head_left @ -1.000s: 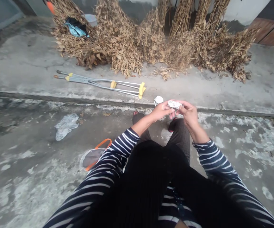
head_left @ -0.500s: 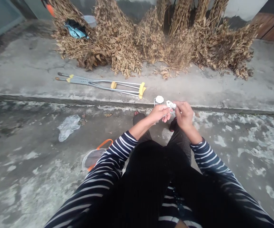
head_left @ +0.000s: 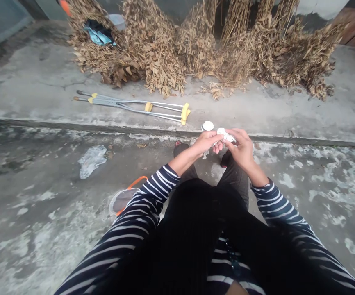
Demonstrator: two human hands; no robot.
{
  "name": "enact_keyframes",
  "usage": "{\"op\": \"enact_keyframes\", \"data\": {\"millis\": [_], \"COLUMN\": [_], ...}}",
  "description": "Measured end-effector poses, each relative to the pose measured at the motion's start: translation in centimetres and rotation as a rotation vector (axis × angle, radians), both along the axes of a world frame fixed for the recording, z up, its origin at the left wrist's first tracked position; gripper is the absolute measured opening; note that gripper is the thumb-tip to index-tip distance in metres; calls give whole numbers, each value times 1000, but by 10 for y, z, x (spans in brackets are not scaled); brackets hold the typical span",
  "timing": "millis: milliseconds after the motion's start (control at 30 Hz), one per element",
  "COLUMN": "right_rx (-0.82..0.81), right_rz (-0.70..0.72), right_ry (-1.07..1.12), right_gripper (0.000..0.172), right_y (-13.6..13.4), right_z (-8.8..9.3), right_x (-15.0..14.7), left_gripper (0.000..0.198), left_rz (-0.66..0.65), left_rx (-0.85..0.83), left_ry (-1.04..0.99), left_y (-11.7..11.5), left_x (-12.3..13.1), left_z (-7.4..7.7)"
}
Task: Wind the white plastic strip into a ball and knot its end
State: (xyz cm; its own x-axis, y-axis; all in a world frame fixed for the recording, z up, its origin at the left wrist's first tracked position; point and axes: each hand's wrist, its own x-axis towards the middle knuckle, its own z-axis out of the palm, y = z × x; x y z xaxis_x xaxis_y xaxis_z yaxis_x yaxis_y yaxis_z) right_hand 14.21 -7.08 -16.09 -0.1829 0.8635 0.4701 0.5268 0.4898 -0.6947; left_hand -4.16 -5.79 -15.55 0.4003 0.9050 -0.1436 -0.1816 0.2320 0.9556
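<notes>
In front of my knees both hands meet on a small white object [head_left: 223, 133], too small to name, with a rounded end and a narrower part towards the right. My left hand [head_left: 207, 143] pinches its left side between thumb and fingers. From the right, the fingers of my right hand [head_left: 240, 143] are closed on its other end and hide part of it. Just beyond my left hand, a white round piece [head_left: 208, 125] with a thin white loop of cord beside it shows near the ledge's edge. Something small and pale hangs below my left fingers, unclear in shape.
A pair of crutches [head_left: 134, 105] with yellow pads lies on the raised concrete ledge [head_left: 26, 98]. Dried plant bundles [head_left: 162, 53] lean on the wall behind. Lower left are a clear plastic bag [head_left: 92, 162] and an orange-rimmed mesh item [head_left: 120, 200], partly behind my sleeve.
The white object has turned between my fingers, its rounded end now facing up more plainly. My right fingers have shifted further over it. The view has moved slightly.
</notes>
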Motion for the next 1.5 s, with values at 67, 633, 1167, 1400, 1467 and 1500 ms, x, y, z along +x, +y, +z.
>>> {"op": "enact_keyframes", "data": {"millis": [67, 633, 1167, 1400, 1467, 1500], "right_rx": [4, 35, -80, -798, -823, -808], "right_rz": [-10, 9, 235, 223, 94, 28], "right_ry": [40, 173, -292, 441, 577, 598], "right_gripper": [28, 40, 26, 45, 46, 45], "right_y": [5, 27, 54, 23, 30, 36], "right_z": [3, 52, -1, -27, -30, -33], "right_x": [2, 2, 21, 3, -2, -4], "left_gripper": [30, 40, 21, 18, 22, 23], "left_rz": [-46, 356, 27, 106, 78, 53], "left_rx": [60, 334, 223, -25, -59, -55], "left_ry": [-10, 144, 364, 237, 156, 143], "left_y": [4, 20, -1, 10, 2, -3], "left_x": [1, 15, -5, -24, -17, -13], "left_z": [-5, -18, -6, -51, -60, -64]}}
